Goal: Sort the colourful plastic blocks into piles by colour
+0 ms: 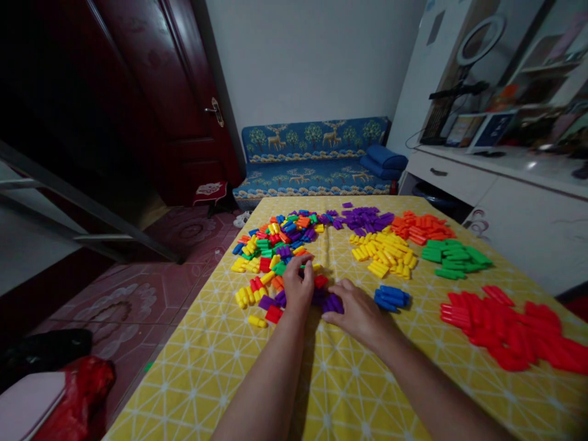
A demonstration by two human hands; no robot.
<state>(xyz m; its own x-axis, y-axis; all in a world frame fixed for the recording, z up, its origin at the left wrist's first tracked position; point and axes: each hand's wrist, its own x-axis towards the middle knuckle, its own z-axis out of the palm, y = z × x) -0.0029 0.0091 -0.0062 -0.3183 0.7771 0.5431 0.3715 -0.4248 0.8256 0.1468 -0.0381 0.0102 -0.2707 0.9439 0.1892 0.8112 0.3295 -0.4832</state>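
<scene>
A mixed heap of small coloured plastic blocks (275,245) lies on the yellow patterned tablecloth (257,373). My left hand (297,285) rests at the near edge of that heap, fingers curled over blocks I cannot make out. Beside it, my right hand (356,312) lies over a few purple blocks (332,303), fingers bent and pressed on them. Sorted piles lie further out: purple (365,218), orange (422,226), yellow (384,252), green (454,257), blue (391,297) and red (509,331).
A blue patterned sofa (316,159) stands beyond the table, with a dark red door (184,98) to its left. White cabinets (519,202) with a ring light (480,40) line the right side. A red bag (78,392) sits on the floor at lower left.
</scene>
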